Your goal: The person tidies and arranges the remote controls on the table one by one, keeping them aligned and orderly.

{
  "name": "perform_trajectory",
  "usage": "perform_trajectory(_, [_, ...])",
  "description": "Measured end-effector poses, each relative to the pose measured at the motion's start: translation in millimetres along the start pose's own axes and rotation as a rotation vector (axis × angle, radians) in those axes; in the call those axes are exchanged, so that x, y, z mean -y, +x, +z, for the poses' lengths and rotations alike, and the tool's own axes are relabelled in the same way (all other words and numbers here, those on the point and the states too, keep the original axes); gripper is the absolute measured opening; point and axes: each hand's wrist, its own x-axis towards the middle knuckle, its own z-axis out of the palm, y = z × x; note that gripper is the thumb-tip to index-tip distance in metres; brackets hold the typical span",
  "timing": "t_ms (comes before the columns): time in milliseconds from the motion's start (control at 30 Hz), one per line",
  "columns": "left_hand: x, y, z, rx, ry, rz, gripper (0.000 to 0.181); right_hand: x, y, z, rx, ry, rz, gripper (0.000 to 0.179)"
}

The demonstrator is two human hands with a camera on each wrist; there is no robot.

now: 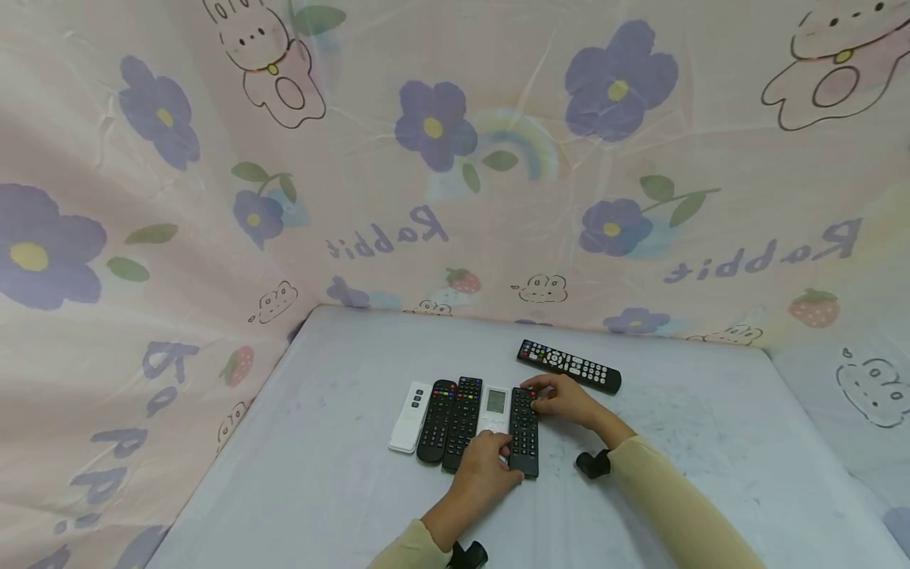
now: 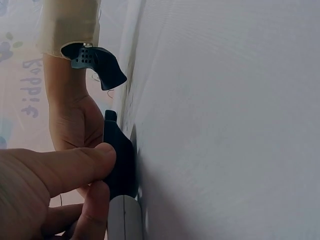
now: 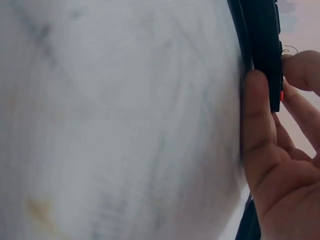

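Note:
A small black remote control [image 1: 524,442] lies at the right end of a side-by-side row on the white table. Its near end is pinched by my left hand [image 1: 485,465], thumb against the end edge. At the far end my right hand [image 1: 566,401] grips it between thumb and fingers, as the right wrist view also shows on the black remote [image 3: 262,45]. Just left of it lies a white remote with a grey screen [image 1: 496,401], its lower part hidden by my left hand. Farther left are a long black remote [image 1: 465,415], a rounded black remote [image 1: 435,427] and a slim white remote [image 1: 409,419].
Another black remote [image 1: 569,366] lies apart, slanted, behind my right hand. The white table [image 1: 313,474] meets a patterned curtain [image 1: 498,213] at the back and sides. A black wrist camera mount [image 1: 593,464] sticks out from the right sleeve.

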Motion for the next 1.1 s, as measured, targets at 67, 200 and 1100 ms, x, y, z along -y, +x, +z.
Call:
perform_trajectory(67, [0.4, 0.2, 0.4, 0.002, -0.018, -0.005, 0.052, 0.1, -0.8, -0.2, 0.003, 0.010, -0.012, 0.038])
perform_trajectory(200, [1.4, 0.7, 0.8, 0.006, -0.037, -0.010, 0.051, 0.1, -1.5, -0.1, 0.008, 0.002, -0.036, 0.037])
perform_trajectory(1100, [-8.0, 24.2, -41.8, -0.027, 0.044, 0.063, 0.048, 2.0, -28.3, -18.4, -0.268, -0.177, -0.026, 0.027])
